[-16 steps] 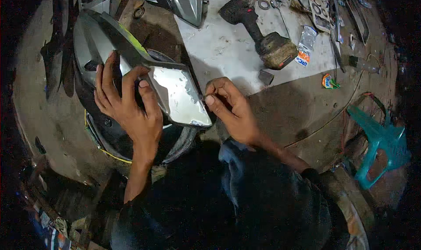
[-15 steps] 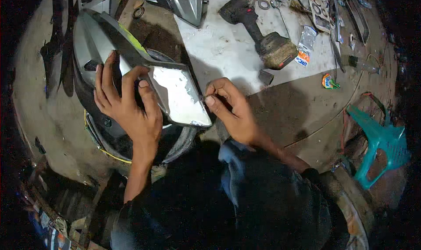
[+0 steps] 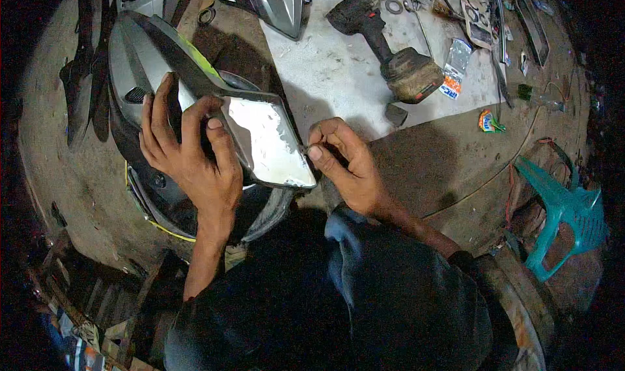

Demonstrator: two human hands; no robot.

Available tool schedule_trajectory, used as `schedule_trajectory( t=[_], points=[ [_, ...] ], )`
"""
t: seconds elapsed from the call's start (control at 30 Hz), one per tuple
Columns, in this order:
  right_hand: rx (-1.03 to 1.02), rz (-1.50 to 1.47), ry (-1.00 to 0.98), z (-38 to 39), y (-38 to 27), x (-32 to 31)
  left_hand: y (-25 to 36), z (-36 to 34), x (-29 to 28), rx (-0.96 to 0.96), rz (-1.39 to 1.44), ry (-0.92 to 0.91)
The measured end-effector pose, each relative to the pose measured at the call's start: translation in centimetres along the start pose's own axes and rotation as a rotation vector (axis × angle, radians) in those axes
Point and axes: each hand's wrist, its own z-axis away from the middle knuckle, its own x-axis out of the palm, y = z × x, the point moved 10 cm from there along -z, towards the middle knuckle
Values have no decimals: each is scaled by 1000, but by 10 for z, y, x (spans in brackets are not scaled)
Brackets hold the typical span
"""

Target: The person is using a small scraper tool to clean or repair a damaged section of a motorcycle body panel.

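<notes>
Bracing silver panel [image 3: 127, 52] w/ splayed L hand [image 3: 192, 159], pinching @4 o'clk w/ R hand [image 3: 348, 169] (can't tell what); prob. light/stiff, grip rim [image 3: 288, 112].

Silver-grey panel [image 3: 130, 53], yellow-green stripe [image 3: 200, 59]; teal plastic piece [image 3: 579, 213].

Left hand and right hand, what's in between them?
In the head view, a patchy, dark-rimmed white panel lies between the left hand and the right hand.
</notes>
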Motion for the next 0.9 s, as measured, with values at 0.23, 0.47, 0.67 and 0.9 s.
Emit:
schedule_trajectory(
  t=[0.23, 0.47, 0.67, 0.9],
  points=[
    [-25, 57, -34, 6, -5, 0, -2, -1, -1, -4, -3, -4],
    [-51, 51, -48, 13, -5, -2, -1, -1, -2, 0, 15, 3],
    [88, 70, -92, 18, 3, -4, -1, 0, -1, -6, 8, -6],
    [15, 89, -92, 28, 3, -11, -1, -1, -1, -5, 18, 7]
  ],
)
